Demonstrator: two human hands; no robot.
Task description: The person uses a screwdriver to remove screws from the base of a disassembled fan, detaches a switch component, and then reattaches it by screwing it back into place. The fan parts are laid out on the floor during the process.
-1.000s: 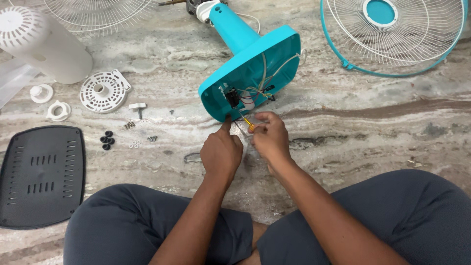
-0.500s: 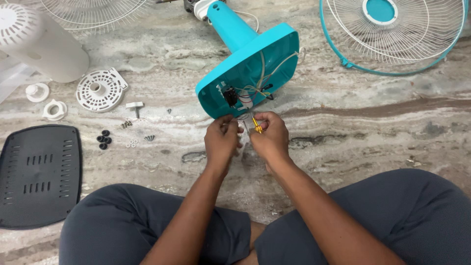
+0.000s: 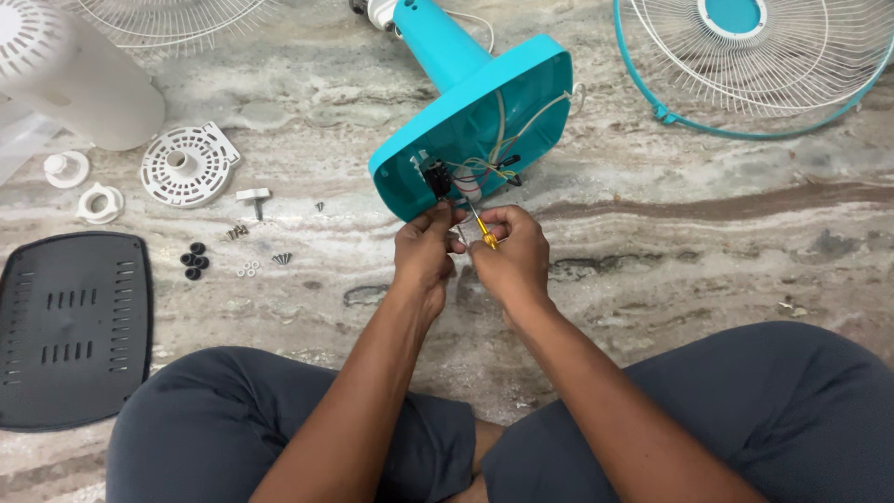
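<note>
View: I look down from the head camera at my crossed legs on a marbled stone floor (image 3: 652, 261).
Fan base (image 3: 475, 126): teal, tipped on its side, open underside facing me; its stem runs off the top edge.
Wires (image 3: 494, 163): a loose bundle inside the base, white, yellow and dark strands, some trailing toward the lower rim.
Left hand (image 3: 424, 256): fingers pinched together at the lower rim of the base, just under a small black part (image 3: 436, 177); what they pinch is too small for me to tell.
Right hand (image 3: 512, 256): closed round a small screwdriver (image 3: 484, 231) with a yellow handle, tip pointing up toward the base.
Hands, relation: side by side, touching or nearly so, right at the edge of the base.
Cover (image 3: 70, 331): black slotted plate, flat on the floor at far left, well apart from my hands.
Small parts: screws (image 3: 279, 259) and black washers (image 3: 194, 261) scattered between the cover and the base.
White disc (image 3: 186, 166): perforated round piece left of the base, two white rings (image 3: 82, 186) beside it.
Motor housing (image 3: 65, 74): white, top left, partly cut off.
Guard (image 3: 754, 65): wire grille with teal rim and hub, top right, lying flat.
Second grille (image 3: 168, 19): white wire, top edge, mostly out of view.
</note>
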